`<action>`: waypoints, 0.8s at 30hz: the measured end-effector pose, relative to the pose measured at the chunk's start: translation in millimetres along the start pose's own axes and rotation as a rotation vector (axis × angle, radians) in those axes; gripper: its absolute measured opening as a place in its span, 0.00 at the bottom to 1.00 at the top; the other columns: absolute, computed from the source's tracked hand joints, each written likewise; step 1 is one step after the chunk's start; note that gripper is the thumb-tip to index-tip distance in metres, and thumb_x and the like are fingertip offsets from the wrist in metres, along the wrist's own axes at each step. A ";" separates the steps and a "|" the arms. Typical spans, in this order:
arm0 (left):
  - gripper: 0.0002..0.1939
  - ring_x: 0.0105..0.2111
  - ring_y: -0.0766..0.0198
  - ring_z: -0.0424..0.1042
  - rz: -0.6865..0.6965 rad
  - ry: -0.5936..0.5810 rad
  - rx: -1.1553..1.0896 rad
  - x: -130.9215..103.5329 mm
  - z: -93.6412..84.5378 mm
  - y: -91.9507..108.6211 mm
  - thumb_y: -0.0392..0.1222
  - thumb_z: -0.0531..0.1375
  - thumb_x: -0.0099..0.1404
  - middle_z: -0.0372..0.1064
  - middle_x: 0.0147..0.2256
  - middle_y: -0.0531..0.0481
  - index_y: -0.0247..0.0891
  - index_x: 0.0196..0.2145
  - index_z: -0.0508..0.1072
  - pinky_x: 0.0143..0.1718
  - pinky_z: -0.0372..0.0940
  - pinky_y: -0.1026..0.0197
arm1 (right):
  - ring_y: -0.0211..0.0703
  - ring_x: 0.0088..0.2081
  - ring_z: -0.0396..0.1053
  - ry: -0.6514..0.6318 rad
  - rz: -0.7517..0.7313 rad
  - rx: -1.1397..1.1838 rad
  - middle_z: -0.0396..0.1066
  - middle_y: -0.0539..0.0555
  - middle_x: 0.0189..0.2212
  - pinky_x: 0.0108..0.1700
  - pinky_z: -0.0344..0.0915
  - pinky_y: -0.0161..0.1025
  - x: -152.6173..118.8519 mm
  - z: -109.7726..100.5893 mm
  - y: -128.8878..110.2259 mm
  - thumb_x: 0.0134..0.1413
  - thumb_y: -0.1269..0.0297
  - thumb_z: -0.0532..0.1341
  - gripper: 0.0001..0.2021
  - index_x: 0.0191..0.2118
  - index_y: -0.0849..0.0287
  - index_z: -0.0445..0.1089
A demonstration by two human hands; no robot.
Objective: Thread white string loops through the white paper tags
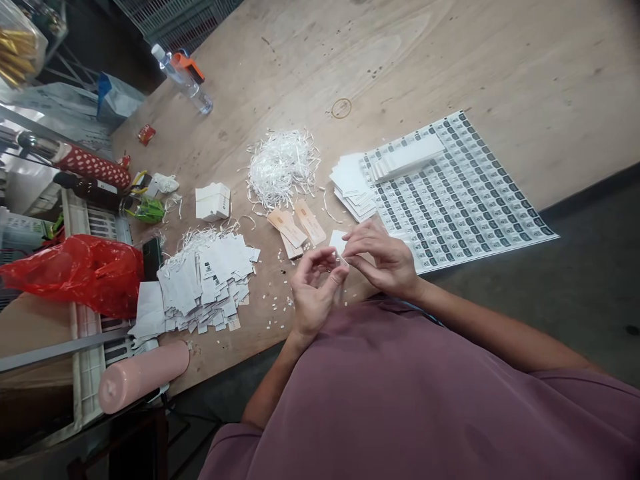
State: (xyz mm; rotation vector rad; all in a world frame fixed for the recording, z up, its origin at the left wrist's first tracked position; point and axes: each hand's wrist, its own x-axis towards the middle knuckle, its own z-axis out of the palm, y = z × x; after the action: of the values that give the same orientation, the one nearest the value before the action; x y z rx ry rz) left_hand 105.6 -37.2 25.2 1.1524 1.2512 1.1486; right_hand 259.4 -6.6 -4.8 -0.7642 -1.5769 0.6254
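Just over the near edge of the counter (410,60), a small white piece (342,259), pinched between thumb and finger of the left grip (314,288) and met from the other side by the drawn-together fingertips of the right grip (384,259); too small and blurred to tell its details. Right behind the fingers, a white slip (337,240), partly hidden. Close beyond the left grip, several pale orange cards (311,225), some overlapping. Beside that same grip, tiny white bits (275,319) strewn about. Past the cards, a loose, tangled heap of white strings (281,167). On the right, a fanned stack of white cards (351,181) against a large printed sheet (465,200), one corner out past the counter's edge; across the sheet, a row of white strips (407,159). Farther left, a wide, untidy pile of white tags (205,283), strings along its far side, and near it a block of white cards (213,202). Outermost, a rubber band (341,108), a clear bottle (186,83), a red plastic bag (85,273) and a pink bottle (145,375).
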 end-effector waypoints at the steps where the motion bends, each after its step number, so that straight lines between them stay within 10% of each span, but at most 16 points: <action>1: 0.18 0.39 0.63 0.73 -0.012 0.014 -0.012 0.2 1.3 0.9 0.47 0.72 0.57 0.72 0.38 0.49 0.42 0.44 0.78 0.45 0.68 0.62 | 0.46 0.34 0.72 0.000 0.014 0.026 0.76 0.51 0.29 0.44 0.68 0.50 -1.7 1.8 0.6 0.61 0.70 0.64 0.04 0.36 0.53 0.75; 14: 0.22 0.31 0.68 0.72 -0.036 0.080 -0.106 3.2 1.4 -0.3 0.48 0.75 0.52 0.70 0.31 0.54 0.39 0.36 0.70 0.36 0.67 0.66 | 0.46 0.41 0.72 -0.069 0.424 0.410 0.75 0.55 0.34 0.49 0.66 0.46 -12.2 6.2 -10.2 0.67 0.57 0.59 0.12 0.37 0.56 0.77; 24: 0.15 0.40 0.66 0.73 0.344 0.035 0.223 4.4 -9.0 -13.7 0.39 0.70 0.61 0.67 0.40 0.51 0.41 0.42 0.70 0.40 0.71 0.62 | 0.40 0.30 0.68 -0.086 0.759 0.455 0.70 0.51 0.26 0.36 0.65 0.38 0.1 7.2 -14.4 0.57 0.51 0.66 0.16 0.28 0.60 0.72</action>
State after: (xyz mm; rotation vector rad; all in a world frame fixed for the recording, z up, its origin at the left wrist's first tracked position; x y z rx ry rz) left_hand 96.6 -33.9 11.3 1.5652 1.2628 1.3064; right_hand 250.5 -15.5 5.1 -0.9833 -1.1152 1.5242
